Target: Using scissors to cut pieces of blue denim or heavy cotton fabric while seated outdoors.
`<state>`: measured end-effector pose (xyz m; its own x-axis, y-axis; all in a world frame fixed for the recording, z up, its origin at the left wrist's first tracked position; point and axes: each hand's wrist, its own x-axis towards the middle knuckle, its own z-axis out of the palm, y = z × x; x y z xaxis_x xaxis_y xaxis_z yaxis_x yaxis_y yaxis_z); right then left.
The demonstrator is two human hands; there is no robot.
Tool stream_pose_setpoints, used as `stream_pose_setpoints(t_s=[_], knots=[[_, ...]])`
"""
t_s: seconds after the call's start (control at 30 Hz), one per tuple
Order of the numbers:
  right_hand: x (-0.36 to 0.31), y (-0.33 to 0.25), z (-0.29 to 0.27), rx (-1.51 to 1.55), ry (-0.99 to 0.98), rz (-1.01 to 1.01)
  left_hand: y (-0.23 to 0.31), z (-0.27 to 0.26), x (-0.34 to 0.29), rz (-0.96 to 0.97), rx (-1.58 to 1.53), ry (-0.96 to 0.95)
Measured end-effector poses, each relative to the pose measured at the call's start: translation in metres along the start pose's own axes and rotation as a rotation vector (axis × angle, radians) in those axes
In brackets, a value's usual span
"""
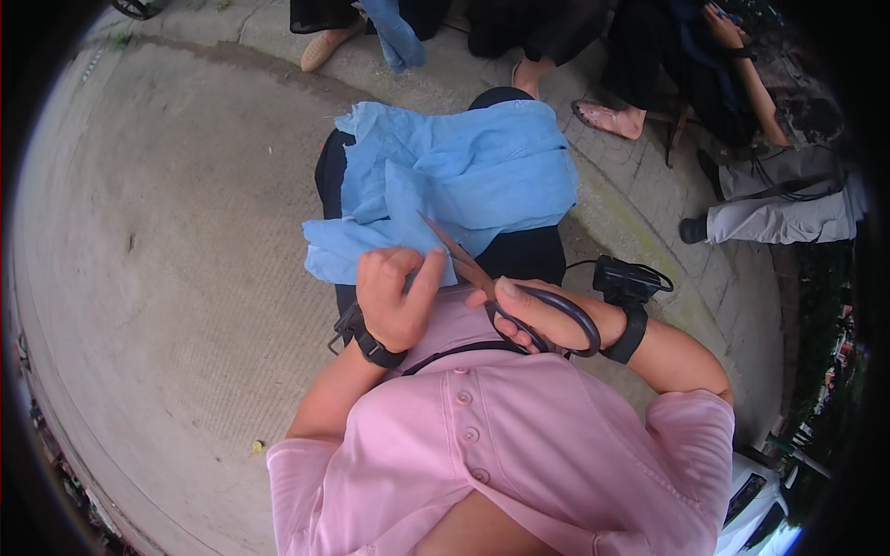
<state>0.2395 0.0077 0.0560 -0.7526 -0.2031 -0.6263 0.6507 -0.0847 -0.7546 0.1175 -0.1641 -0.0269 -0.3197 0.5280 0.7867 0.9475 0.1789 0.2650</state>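
A light blue cloth with frayed edges lies spread and folded over my lap. My left hand is closed on a near part of this cloth, with the thumb and finger pinching it beside the blades. In my right hand is a pair of scissors with large black handle loops. Its blades point up and to the left, slightly apart, and reach over the cloth close to my left fingers. From this view I cannot tell whether cloth lies between the blades.
Concrete ground stretches to the left. Several people sit or stand along the far side and right; one sandalled foot rests on the paving. Black devices are strapped to my wrists, the right one a dark box with a cable. A white vehicle stands at lower right.
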Motion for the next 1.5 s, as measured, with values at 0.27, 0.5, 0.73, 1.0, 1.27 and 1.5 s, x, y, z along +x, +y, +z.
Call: stream_pose_setpoints(t_s=[0.27,0.5,0.73,1.0,1.27,1.5], knots=[[0.004,-0.009,-0.005,-0.127,-0.050,0.031,-0.001,-0.001,-0.002,-0.017,-0.033,0.016],[0.000,-0.002,-0.007,-0.373,0.081,-0.242,-0.007,-0.014,-0.004,-0.024,-0.110,-0.096],[-0.003,-0.010,-0.008,-0.361,0.123,-0.356,-0.036,-0.026,0.013,-0.667,-0.598,-0.018],[-0.006,-0.007,-0.011,-0.632,0.124,-0.538,-0.069,-0.047,0.064,-1.132,-0.865,-0.818],[-0.015,0.007,-0.008,-0.621,0.169,-0.600,-0.074,-0.059,0.064,-1.149,-1.411,-0.615],[-0.013,0.008,-0.010,-0.532,0.110,-0.566,-0.046,-0.073,0.080,-1.142,-1.218,-0.456]])
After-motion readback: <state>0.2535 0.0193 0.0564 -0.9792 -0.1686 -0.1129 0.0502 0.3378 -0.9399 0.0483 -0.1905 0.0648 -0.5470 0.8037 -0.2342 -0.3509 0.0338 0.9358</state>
